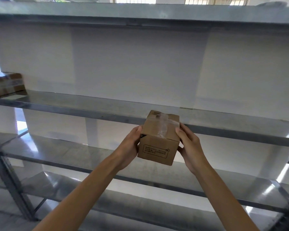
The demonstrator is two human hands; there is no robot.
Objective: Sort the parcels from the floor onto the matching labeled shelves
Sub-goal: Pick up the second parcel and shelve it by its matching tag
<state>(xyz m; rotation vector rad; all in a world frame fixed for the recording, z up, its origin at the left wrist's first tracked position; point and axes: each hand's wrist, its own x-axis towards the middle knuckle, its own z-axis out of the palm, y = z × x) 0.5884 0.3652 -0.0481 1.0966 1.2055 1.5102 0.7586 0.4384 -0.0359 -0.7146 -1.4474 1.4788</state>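
Metal shelves (90, 112) fill the view; left hand (129, 144) and right hand (189, 144) clamp a small cardboard parcel (158, 140) between them, raised before the middle shelf's edge.

Printed text on small box (158, 148) too blurred to read.

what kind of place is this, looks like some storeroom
Probably a storeroom or parcel-sorting room. Bare metal shelving runs the width of the view in several tiers, a taped cardboard parcel sits on one shelf at far left, and both hands hold a small taped box in front of the rack.
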